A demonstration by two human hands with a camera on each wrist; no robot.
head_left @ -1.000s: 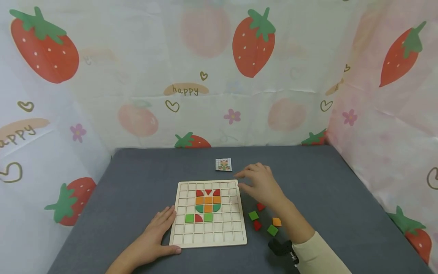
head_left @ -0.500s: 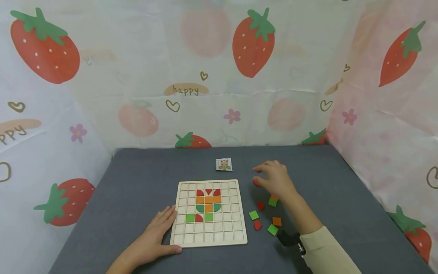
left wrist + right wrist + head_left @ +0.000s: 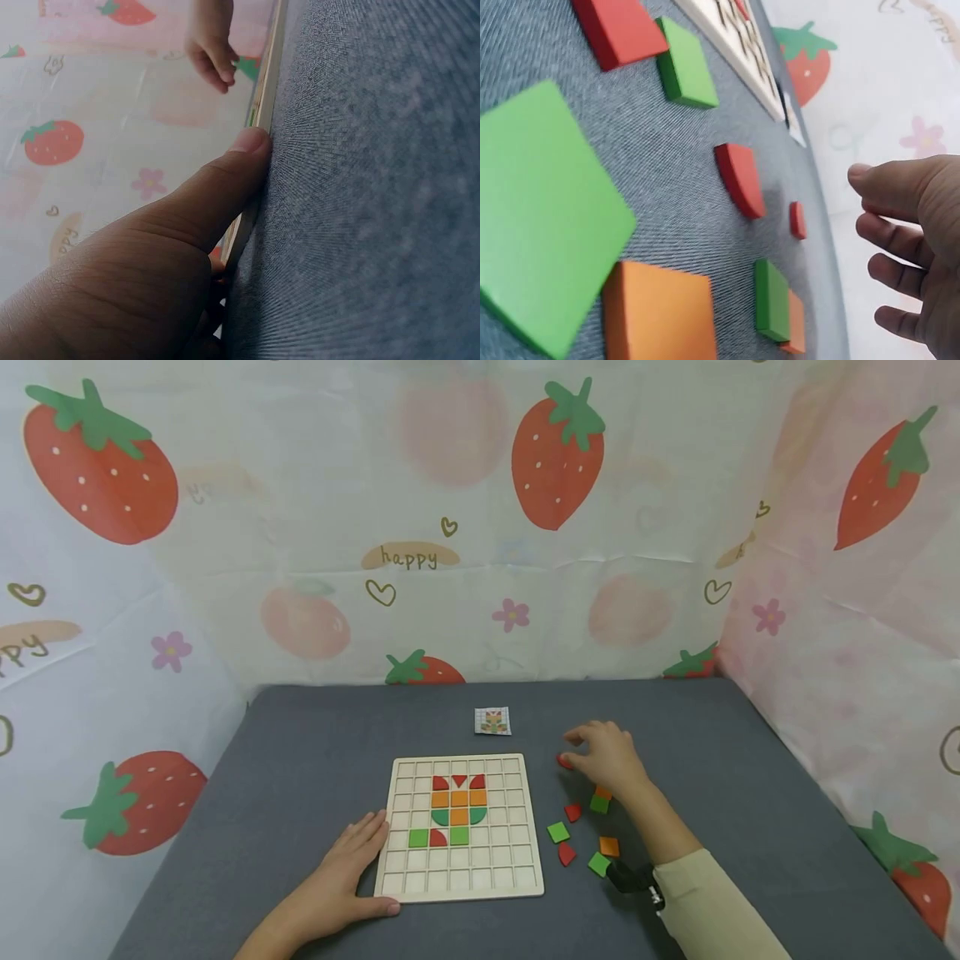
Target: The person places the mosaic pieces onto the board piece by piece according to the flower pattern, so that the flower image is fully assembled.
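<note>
Farther out than a second ago, the right hand (image 3: 607, 756) holds nothing, fingers parted; the table (image 3: 742, 793) leaves it room outward. The board (image 3: 501, 877) has one edge against the left hand (image 3: 345, 868), fingers straight. A low right wrist could bump the nearby green tile (image 3: 599, 864); a red tile (image 3: 798, 220) lies near that thumb.

The table (image 3: 337, 727) is covered in dark grey woven fabric. Printed cloth (image 3: 465, 502) encloses it on 3 sides — left, rear and right. The head view shows red strawberries (image 3: 558, 464) with green leaves, 3 pink flowers (image 3: 511, 615) and brown heart outlines (image 3: 381, 593). A rear tan patch (image 3: 411, 557) — left of centre — reads "happy".
</note>
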